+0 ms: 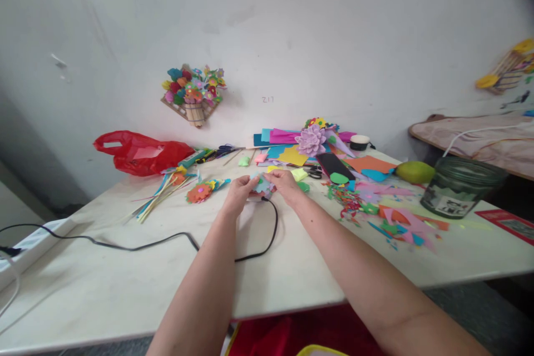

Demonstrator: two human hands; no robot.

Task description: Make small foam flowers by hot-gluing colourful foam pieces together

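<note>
Both hands meet over the middle of the table, pinching a light blue craft flower (261, 184) with a green spot on it. My left hand (238, 194) has its left edge, and my right hand (287, 186) grips its right edge. Under the flower, mostly hidden by it, sits a small object joined to a black cable (275, 222); its kind cannot be made out. Left of my left hand lies an orange craft flower (199, 192). A yellow-green piece (298, 174) and black-handled scissors (314, 171) lie just beyond my right hand.
A red plastic bag (142, 153) and thin sticks (156, 200) lie at left, with a white power strip (35, 247) nearer. At right are a phone (335, 167), colourful scraps (404, 222), a yellow-green fruit (414, 172) and a glass jar (456, 192). A lilac flower (311, 140) tops stacked sheets.
</note>
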